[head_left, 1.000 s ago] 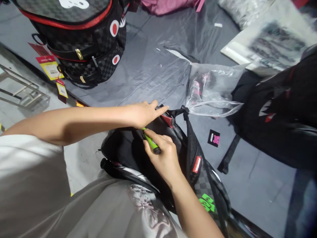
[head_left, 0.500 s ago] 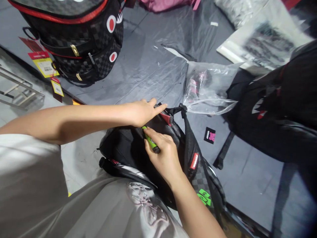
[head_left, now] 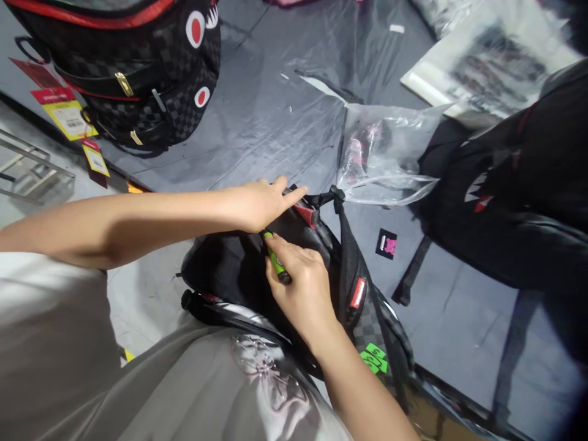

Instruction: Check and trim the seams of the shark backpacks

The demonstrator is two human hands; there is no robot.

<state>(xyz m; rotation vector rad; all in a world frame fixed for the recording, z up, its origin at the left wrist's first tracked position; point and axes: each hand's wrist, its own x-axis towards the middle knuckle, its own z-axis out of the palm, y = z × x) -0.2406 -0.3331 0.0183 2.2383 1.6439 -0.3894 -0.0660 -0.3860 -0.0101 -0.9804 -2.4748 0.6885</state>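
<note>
A black backpack lies against my body at the table edge, with a red tab, dark checkered panels and a shoulder strap bearing a red label. Across its upper part rests my left hand, thumb and index finger stretched apart; its other fingers are partly hidden. My right hand is closed around a green marker-like stick with a black end. The stick's far tip sits just under my left wrist, at the bag's black surface. Whether that tip touches the bag, I cannot tell.
A checkered backpack with hanging tags stands at upper left. To the right lies another black backpack. Between them are a clear zip bag, a small black card and a printed plastic package on the grey table cover.
The view has shifted slightly, so the table things sit a little higher and further left. Both hands keep nearly the same place on the backpack, the right still holding the green stick.
</note>
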